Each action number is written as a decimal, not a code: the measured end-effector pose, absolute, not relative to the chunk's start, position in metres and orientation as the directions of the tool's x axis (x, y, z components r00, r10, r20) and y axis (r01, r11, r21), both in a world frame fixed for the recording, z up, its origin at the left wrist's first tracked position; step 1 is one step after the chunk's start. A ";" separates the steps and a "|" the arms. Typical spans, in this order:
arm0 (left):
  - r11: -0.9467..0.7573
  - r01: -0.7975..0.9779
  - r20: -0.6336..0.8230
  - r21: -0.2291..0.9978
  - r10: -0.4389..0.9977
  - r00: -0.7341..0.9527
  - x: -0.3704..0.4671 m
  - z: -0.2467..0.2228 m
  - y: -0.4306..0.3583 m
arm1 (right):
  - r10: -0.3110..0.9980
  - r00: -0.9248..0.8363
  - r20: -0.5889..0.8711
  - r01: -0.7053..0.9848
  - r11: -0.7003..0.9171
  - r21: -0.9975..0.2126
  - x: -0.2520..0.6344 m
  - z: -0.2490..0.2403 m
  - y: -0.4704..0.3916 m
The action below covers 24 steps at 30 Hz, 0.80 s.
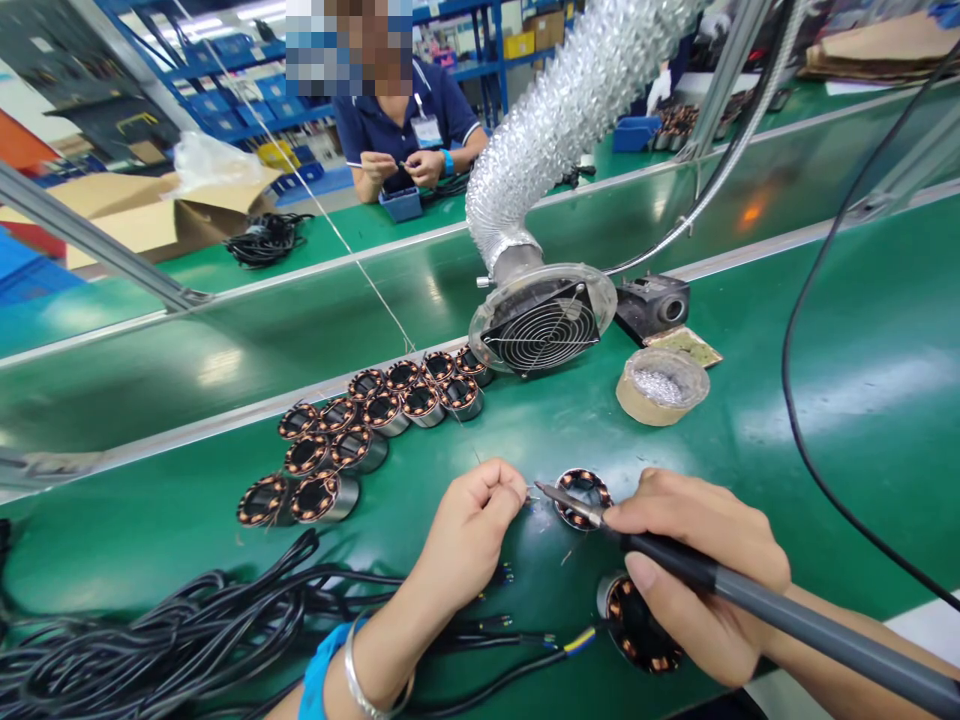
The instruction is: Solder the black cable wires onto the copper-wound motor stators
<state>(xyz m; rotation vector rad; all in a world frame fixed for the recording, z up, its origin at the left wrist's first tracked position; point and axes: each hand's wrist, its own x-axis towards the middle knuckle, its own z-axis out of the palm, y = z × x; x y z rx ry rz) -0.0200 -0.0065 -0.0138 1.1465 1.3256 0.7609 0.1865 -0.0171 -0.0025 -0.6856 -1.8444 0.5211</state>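
My left hand [476, 515] is closed in a pinch on a thin solder wire [376, 292], which runs down to it from the upper left. Fine wire ends poke out past the fingertips. Wrapped in my right hand [697, 570] is a soldering iron [795, 608], its tip close to those ends; contact cannot be made out. Beneath the iron's shaft lies a motor stator [592, 485] with copper windings. Another stator [637, 625] sits nearer me, partly covered by my right hand. Black cables [187, 625] with stripped coloured ends pass under my left forearm.
Several stators [360, 450] stand in rows at left. A fume extractor fan [544, 330] hangs on a silver duct [517, 190]. Right of it are a round tub [660, 390] of metal wool and a black iron holder [654, 303]. A co-worker [412, 130] sits opposite.
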 end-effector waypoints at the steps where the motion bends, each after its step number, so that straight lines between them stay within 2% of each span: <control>1: 0.309 0.176 -0.336 0.935 0.930 0.149 -0.020 -0.014 -0.007 | 0.669 -0.284 0.686 0.211 0.742 -0.636 0.186 -0.003 -0.017; 24: 0.320 0.160 -0.344 0.934 0.926 0.155 -0.021 -0.017 -0.006 | 0.669 -0.261 0.696 0.244 0.744 -0.623 0.186 0.000 -0.017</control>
